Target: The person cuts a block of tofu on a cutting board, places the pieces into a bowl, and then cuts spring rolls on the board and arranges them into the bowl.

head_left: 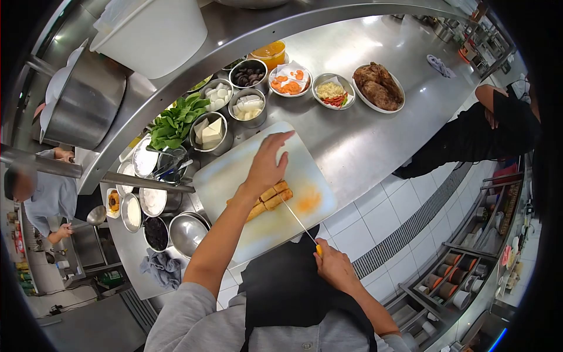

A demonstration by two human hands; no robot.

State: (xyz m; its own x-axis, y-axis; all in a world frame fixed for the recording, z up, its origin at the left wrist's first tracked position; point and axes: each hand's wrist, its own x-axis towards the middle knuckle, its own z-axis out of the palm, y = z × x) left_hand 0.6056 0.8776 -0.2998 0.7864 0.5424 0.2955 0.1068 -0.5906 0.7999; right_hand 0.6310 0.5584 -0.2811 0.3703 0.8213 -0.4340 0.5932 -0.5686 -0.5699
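Note:
My right hand (pixel 337 267) grips the yellow handle of a knife (pixel 300 222), its thin blade tip at the golden-brown fried rolls (pixel 271 200). The rolls lie side by side on a white cutting board (pixel 229 176) and show cuts across them. Over the board, just beyond the rolls, my left hand (pixel 267 163) is held with fingers stretched out and nothing in it. My left forearm hides part of the rolls. An orange stain (pixel 308 200) marks the board to their right.
Behind the board stand bowls of tofu (pixel 209 134), carrot slices (pixel 288 80), and garlic with chilli (pixel 333 92). Leafy greens (pixel 176 123) lie left, roast meat (pixel 378 87) on a plate right. A steel rail (pixel 246 32) arches overhead. Other people (pixel 487 129) stand right and left.

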